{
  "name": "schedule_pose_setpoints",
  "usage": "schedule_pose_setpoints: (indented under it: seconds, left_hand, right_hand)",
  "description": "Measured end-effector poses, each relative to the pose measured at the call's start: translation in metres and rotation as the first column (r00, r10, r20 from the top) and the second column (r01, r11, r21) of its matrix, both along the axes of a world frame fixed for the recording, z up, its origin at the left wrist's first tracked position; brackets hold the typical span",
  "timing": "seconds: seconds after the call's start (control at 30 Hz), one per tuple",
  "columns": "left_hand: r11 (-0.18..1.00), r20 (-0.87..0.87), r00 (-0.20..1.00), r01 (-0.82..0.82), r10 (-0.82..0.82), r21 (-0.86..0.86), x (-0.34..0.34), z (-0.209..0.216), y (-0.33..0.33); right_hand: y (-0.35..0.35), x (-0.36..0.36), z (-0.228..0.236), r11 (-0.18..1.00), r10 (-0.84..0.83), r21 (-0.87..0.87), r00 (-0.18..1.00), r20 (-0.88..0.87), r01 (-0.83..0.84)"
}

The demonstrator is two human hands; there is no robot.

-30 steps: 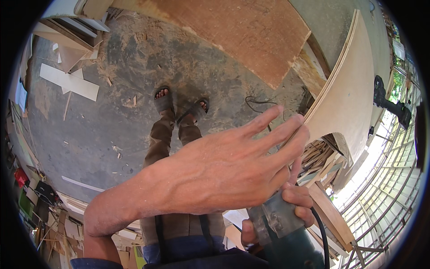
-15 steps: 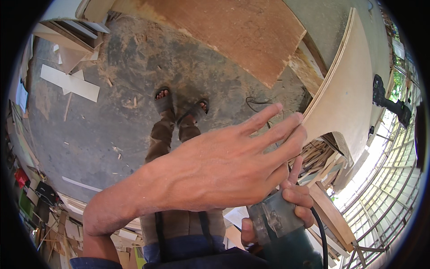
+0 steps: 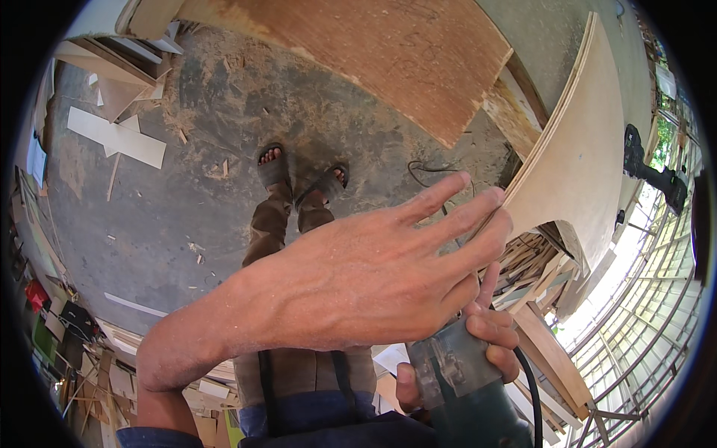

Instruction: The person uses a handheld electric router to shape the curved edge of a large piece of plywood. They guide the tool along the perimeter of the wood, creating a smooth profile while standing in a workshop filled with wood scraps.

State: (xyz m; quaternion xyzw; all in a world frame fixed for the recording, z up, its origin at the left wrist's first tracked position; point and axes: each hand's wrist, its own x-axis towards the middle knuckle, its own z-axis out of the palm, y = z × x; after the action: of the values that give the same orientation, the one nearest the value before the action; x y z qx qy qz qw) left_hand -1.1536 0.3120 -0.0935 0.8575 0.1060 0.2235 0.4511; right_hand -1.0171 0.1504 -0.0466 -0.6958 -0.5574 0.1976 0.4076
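My left hand (image 3: 373, 276) reaches across from the lower left, back of the hand up and fingers stretched out and apart. Its fingertips meet or overlap the near end of a curved plywood panel (image 3: 575, 142) with a layered edge; whether they press on it I cannot tell. Below it, my right hand (image 3: 493, 336) is wrapped round a trim router (image 3: 470, 396), a dark green corded power tool with a cloudy see-through plastic part. One right finger points up toward the panel edge. The tool's cutting end is hidden behind my left hand.
A large brown plywood sheet (image 3: 403, 60) lies ahead. A black cordless drill (image 3: 653, 172) rests beyond the panel at right. Wood strips (image 3: 534, 265) are heaped beneath the panel's cutout. A black cord (image 3: 535, 388) runs beside the router. White offcuts (image 3: 116, 138) lie on the dusty floor.
The router and my right hand have shifted slightly left and up. My left hand stays nearly in place, its fingers still at the panel's edge.
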Motion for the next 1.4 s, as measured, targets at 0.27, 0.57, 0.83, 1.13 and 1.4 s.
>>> schedule_pose_setpoints:
  seconds: [0.27, 0.57, 0.83, 1.13, 1.4]
  left_hand:
    - [1.000, -0.009, 1.000, 0.004, -0.003, 0.017, 0.000, -0.001, 0.001]
    - [1.000, 0.005, 1.000, -0.012, 0.012, 0.025, 0.001, -0.002, -0.001]
    - [1.000, 0.018, 1.000, -0.020, 0.019, 0.016, 0.003, -0.001, 0.002]
    - [0.995, 0.014, 0.999, -0.044, 0.043, 0.085, 0.001, -0.001, 0.002]
    - [0.987, 0.020, 0.998, -0.068, 0.066, 0.146, 0.005, 0.000, 0.003]
  right_hand:
    - [-0.001, -0.001, -0.004, 1.000, -0.003, 0.016, 1.000, -0.002, 0.003]
    - [-0.003, -0.002, -0.006, 0.999, -0.032, 0.024, 0.999, 0.002, 0.032]
    - [-0.002, 0.001, -0.001, 1.000, -0.012, -0.009, 0.999, 0.035, 0.012]
    - [-0.002, 0.002, -0.003, 1.000, 0.006, -0.009, 1.000, 0.001, -0.006]
    - [-0.005, 0.005, 0.005, 0.999, 0.004, -0.049, 1.000, 0.024, -0.003]
